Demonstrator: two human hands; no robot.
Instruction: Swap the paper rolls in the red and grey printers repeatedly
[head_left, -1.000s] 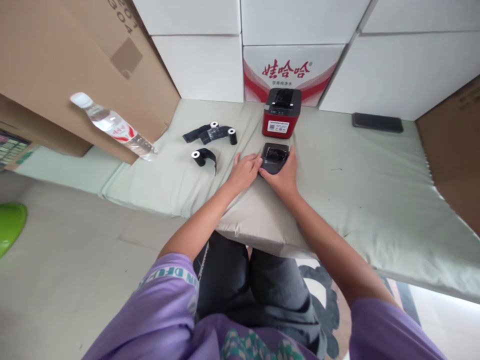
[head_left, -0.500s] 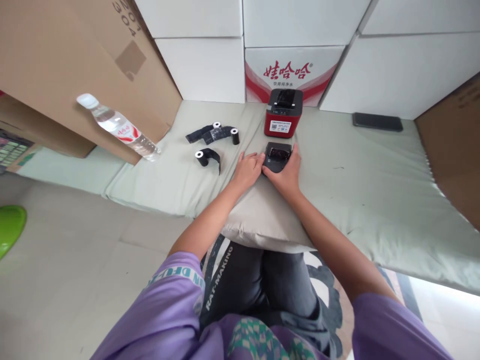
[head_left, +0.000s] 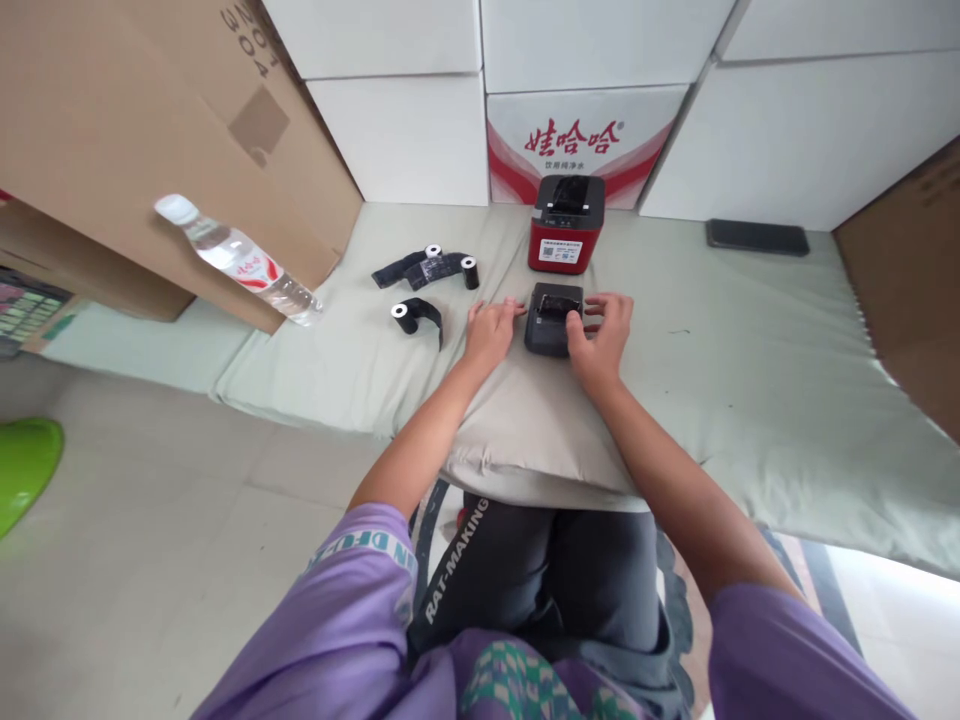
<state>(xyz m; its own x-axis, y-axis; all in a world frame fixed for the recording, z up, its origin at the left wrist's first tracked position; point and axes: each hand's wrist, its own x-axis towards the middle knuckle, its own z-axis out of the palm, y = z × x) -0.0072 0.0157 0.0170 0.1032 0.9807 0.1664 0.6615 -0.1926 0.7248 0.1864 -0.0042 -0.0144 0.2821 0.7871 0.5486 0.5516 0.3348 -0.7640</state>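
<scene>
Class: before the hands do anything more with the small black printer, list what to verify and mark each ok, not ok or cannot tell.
1. Left hand beside the black printer, fingertips at its edge: ok.
2. Right hand on the printer, thumb on top: ok.
3. Printer flat on the cushion: ok.
4. Paper loaded inside: cannot tell.
5. Spare rolls apart from the left hand: ok.
6. Red printer apart, behind: ok.

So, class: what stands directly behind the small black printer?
Behind the black printer stands a red printer, and behind that a white carton with red lettering. The red printer hides the carton's lower middle.
</scene>
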